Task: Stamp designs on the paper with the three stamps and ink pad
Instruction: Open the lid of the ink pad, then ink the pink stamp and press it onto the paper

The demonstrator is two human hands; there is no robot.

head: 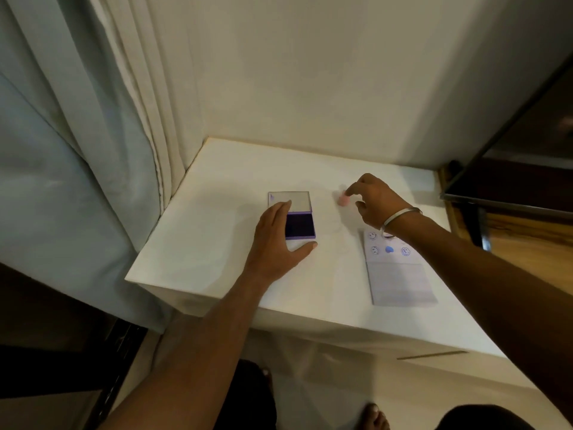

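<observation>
An open purple ink pad (300, 226) lies on the white table (198, 243), its clear lid (290, 201) folded back. My left hand (276, 240) rests flat over the pad's left side, thumb along its front edge, steadying it. A small pink stamp (343, 200) stands on the table right of the pad; my right hand (376, 201) touches its top with thumb and forefinger. The paper (398, 280) lies at the right front, with several blue stamped designs near its far end, partly under my right wrist. The other stamps are out of sight.
A pale curtain (93, 150) hangs along the table's left edge and a wall stands behind it. A dark framed panel (511, 169) leans at the far right over wooden flooring. My feet show below the table's front edge.
</observation>
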